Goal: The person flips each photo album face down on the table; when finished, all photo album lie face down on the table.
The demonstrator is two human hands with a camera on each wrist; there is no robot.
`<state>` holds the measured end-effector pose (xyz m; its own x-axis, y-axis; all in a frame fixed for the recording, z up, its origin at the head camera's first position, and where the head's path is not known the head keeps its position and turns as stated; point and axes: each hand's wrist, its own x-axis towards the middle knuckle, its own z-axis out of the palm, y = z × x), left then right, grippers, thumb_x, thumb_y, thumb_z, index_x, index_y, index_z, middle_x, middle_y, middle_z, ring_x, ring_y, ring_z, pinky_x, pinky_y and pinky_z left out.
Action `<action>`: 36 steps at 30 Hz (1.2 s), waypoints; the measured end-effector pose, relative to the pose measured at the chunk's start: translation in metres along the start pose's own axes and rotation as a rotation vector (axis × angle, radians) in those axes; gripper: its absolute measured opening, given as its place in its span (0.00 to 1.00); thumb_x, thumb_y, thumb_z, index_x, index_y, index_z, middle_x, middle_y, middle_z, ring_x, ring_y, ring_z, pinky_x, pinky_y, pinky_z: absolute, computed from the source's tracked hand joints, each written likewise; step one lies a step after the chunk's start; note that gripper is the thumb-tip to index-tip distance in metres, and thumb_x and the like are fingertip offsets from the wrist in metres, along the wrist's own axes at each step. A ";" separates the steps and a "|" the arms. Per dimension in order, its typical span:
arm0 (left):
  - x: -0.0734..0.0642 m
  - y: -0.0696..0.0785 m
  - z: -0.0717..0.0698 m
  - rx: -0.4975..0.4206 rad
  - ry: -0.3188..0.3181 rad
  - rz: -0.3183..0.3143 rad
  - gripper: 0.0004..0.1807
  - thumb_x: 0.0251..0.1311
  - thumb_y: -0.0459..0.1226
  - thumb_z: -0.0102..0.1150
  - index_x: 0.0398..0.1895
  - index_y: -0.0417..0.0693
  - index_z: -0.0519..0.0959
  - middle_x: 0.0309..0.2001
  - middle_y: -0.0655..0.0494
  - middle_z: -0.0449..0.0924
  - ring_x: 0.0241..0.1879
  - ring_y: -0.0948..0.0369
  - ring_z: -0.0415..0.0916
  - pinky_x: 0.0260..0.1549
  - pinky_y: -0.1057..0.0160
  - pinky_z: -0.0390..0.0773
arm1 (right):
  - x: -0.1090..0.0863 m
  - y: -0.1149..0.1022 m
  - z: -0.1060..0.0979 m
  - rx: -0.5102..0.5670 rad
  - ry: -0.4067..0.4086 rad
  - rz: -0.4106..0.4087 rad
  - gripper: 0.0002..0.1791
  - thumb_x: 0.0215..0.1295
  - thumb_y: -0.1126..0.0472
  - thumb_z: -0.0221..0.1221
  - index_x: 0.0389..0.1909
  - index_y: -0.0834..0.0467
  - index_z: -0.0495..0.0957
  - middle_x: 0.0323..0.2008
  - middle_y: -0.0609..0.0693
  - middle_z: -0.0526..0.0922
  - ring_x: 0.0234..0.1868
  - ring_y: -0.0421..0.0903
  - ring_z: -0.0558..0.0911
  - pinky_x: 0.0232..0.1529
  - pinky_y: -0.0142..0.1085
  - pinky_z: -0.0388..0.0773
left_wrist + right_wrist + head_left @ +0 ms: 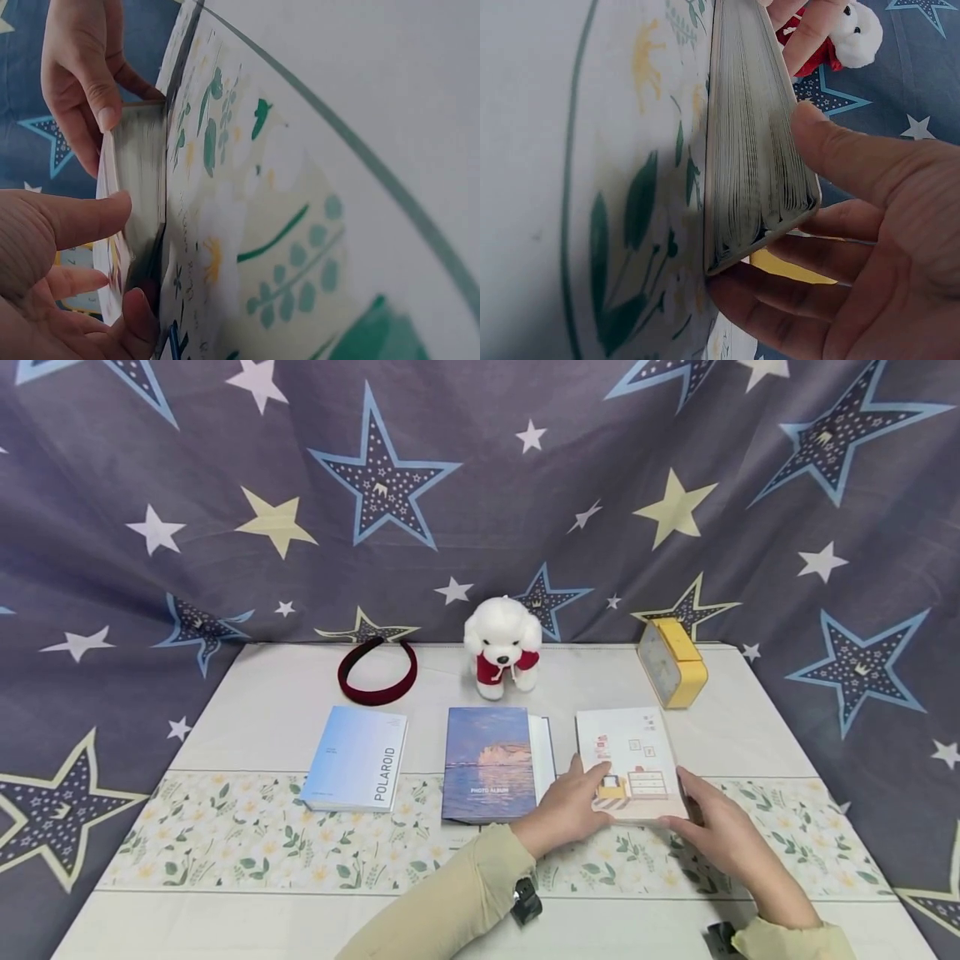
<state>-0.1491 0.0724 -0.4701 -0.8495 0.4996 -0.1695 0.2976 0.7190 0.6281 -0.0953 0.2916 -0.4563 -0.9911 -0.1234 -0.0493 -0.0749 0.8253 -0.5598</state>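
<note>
A thick white album (641, 735) with a furnished room drawn on its cover lies flat on the table, right of the middle. My left hand (567, 806) grips its left side, index finger over the cover and thumb by the near edge. On the opposite side my right hand (723, 827) holds the right edge, with its thumb at the near corner. The right wrist view shows the stacked page edges (754, 142) between the covers, with fingers curled along the side. Just left of my left hand lies a blue photo album (487, 739) with a seaside cliff picture.
A pale blue POLAROID album (352, 760) lies at the left. Behind stand a white plush dog (504, 627) in red and a yellow clock (681, 668), with a dark red headband (381, 696) at the back left. A star-patterned curtain (480, 485) hangs behind the table.
</note>
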 end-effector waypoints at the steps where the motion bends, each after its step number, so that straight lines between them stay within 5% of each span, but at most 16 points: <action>1: 0.000 0.000 0.000 0.006 -0.001 -0.001 0.43 0.54 0.44 0.70 0.73 0.56 0.63 0.73 0.31 0.49 0.66 0.42 0.63 0.60 0.54 0.70 | 0.000 0.000 0.000 -0.002 -0.001 0.006 0.47 0.62 0.53 0.66 0.73 0.69 0.53 0.66 0.70 0.66 0.62 0.67 0.70 0.55 0.58 0.72; 12: -0.013 0.004 -0.005 0.231 0.010 0.039 0.32 0.63 0.51 0.59 0.71 0.62 0.66 0.76 0.40 0.46 0.69 0.47 0.58 0.58 0.53 0.72 | 0.002 -0.010 0.002 -0.043 0.018 0.042 0.42 0.63 0.47 0.64 0.68 0.72 0.63 0.65 0.73 0.65 0.65 0.71 0.63 0.61 0.63 0.61; 18: -0.021 0.003 -0.020 0.246 0.049 0.089 0.30 0.65 0.50 0.57 0.70 0.58 0.68 0.74 0.45 0.54 0.68 0.49 0.61 0.60 0.54 0.70 | 0.006 -0.022 -0.001 -0.044 0.060 0.013 0.38 0.66 0.48 0.62 0.66 0.71 0.66 0.65 0.73 0.64 0.65 0.71 0.63 0.62 0.65 0.59; 26: -0.034 -0.019 -0.042 0.203 0.093 0.140 0.31 0.67 0.48 0.55 0.71 0.52 0.66 0.75 0.41 0.51 0.73 0.44 0.50 0.69 0.48 0.55 | 0.014 -0.039 0.009 -0.001 0.100 -0.057 0.33 0.67 0.53 0.62 0.65 0.69 0.69 0.64 0.70 0.68 0.64 0.69 0.66 0.61 0.62 0.64; 36: -0.056 -0.052 -0.063 0.221 0.213 0.074 0.34 0.65 0.46 0.58 0.72 0.46 0.64 0.74 0.35 0.48 0.73 0.37 0.43 0.67 0.37 0.48 | 0.031 -0.060 0.032 0.123 0.068 -0.198 0.31 0.66 0.56 0.62 0.65 0.68 0.68 0.62 0.65 0.73 0.57 0.62 0.76 0.55 0.56 0.73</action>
<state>-0.1446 -0.0238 -0.4455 -0.8873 0.4588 0.0478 0.4295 0.7840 0.4482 -0.1183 0.2207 -0.4507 -0.9637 -0.2357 0.1252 -0.2591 0.7144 -0.6499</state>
